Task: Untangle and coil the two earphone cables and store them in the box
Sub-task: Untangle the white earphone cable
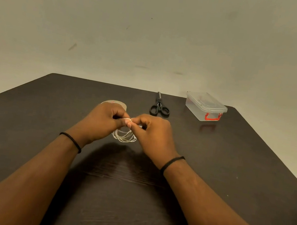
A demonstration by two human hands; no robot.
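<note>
two bare forearms reach in from the near edge over a dark wooden table (131, 196), each wrist wearing a thin black band. the hands meet above the middle of the table, knuckles up and fingers curled inward, almost touching each other. the left hand (102, 120) pinches the top of a white cable (124, 135) between thumb and fingertips, and the right hand (153, 130) pinches the same bundle just beside it, so both are closed on the cable at one spot. below the pinch the cable hangs in several loose loops, a small coil that dips toward the tabletop; whether its lowest loops rest on the wood cannot be told. only one pale bundle is visible, and whether it holds one earphone cable or two is not clear.

just behind the left hand, partly hidden by it, sits a pale round roll (115, 104), seemingly tape, lying flat on the table. farther back and a little right of centre lie black scissors (159, 106), closed, handles toward the person and blades pointing to the far edge. well to the right, near the far right corner, stands a clear plastic box (205, 107) with its lid on and a red clasp on the near end. it is well apart from the hands and cable. a plain beige wall rises behind the table.
</note>
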